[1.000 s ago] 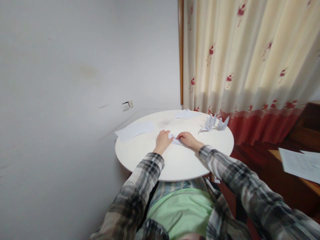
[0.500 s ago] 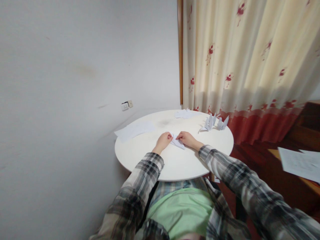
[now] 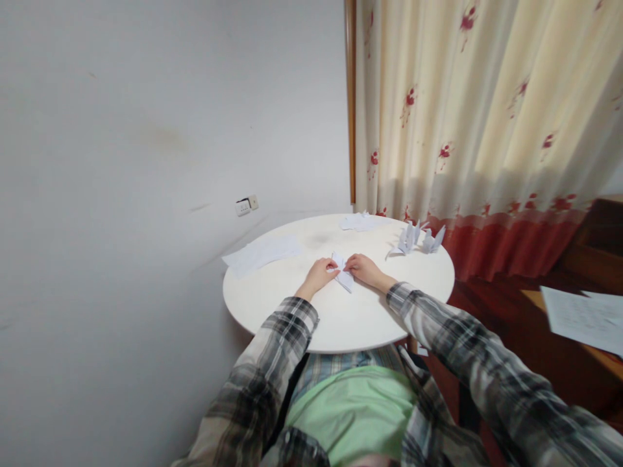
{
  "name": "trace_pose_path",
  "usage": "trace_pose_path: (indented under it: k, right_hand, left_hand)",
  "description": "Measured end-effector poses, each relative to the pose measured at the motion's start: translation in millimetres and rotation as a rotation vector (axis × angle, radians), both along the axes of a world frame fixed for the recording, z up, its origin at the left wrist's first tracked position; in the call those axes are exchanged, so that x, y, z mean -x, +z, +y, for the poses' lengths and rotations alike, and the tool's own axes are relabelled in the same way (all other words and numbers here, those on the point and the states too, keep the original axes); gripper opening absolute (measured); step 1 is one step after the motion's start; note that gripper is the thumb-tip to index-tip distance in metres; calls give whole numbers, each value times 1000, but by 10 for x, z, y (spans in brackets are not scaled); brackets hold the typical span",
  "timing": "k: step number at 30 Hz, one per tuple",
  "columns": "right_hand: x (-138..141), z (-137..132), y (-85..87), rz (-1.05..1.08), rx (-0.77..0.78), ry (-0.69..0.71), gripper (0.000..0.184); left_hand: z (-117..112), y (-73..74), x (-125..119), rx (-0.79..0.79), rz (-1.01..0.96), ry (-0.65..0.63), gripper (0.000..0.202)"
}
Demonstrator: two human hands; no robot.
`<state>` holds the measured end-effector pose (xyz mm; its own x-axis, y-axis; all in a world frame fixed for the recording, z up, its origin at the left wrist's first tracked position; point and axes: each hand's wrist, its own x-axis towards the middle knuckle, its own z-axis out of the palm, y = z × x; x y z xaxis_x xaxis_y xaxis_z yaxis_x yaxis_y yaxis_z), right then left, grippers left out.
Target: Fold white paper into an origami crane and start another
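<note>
A small folded piece of white paper (image 3: 345, 277) sits at the middle of the round white table (image 3: 292, 311), lifted a little off the top. My left hand (image 3: 318, 274) pinches its left side with the fingers curled. My right hand (image 3: 363, 268) pinches its right side, fingers closed on the paper. Both forearms, in plaid sleeves, reach over the near edge of the table.
Two folded paper cranes (image 3: 417, 239) stand at the table's back right. Flat white sheets (image 3: 263, 251) lie at the back left, and crumpled paper (image 3: 359, 222) at the far edge. A curtain hangs behind; a wooden surface with printed sheets (image 3: 581, 318) is on the right.
The folded paper has been raised from lying flat and turned more upright between my fingers. Both hands have drawn closer together around it.
</note>
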<state>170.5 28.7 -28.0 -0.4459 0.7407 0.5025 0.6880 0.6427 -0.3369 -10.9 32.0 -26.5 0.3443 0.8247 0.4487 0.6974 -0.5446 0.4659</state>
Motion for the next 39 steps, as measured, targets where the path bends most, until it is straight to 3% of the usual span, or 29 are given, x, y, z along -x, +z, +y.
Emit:
trace_pose_path:
  k: [7, 11, 15, 24, 31, 39]
  right_hand:
    - [-8, 38, -41, 16, -27, 27, 34]
    - [-10, 27, -29, 16, -2, 7, 39]
    - [-13, 9, 1, 1, 48, 4, 34]
    - [-27, 19, 11, -101, -7, -42, 20]
    - [-22, -53, 87, -216, -89, -8, 18]
    - [-2, -95, 101, -195, -93, -20, 17]
  left_hand:
    - [8, -7, -15, 91, -112, -75, 11]
    - [23, -36, -18, 13, -56, -68, 13]
    - [4, -35, -13, -71, 45, -50, 17]
    - [52, -80, 9, 55, -67, -85, 20]
    - [-129, 44, -39, 15, 117, -11, 36]
    - [-211, 135, -74, -182, 368, -12, 26]
